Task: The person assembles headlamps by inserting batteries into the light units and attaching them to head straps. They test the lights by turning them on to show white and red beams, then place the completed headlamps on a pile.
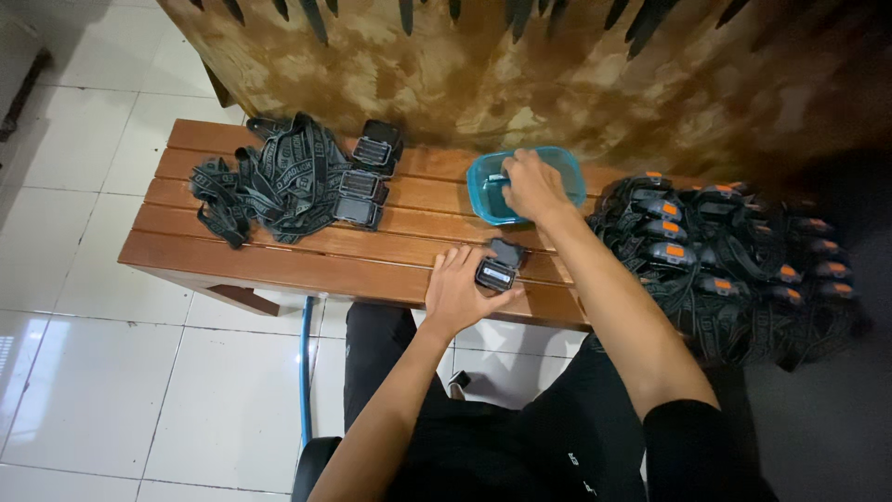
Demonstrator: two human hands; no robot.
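My left hand (pixel 457 290) rests at the near edge of a slatted wooden bench (pixel 279 256), its fingers around a small black headlamp unit (pixel 499 268) with its lid tipped open. My right hand (pixel 532 184) reaches into a blue plastic container (pixel 570 167) farther back on the bench, fingers bent down inside it. What the fingers hold in there is hidden.
A heap of black headbands (pixel 265 178) with three black lamp units (pixel 364 181) lies at the bench's left. A large pile of headlamps with orange buttons (pixel 734 256) covers the right end. A camouflage cloth (pixel 520 65) hangs behind. White floor tiles (pixel 93 372) lie below.
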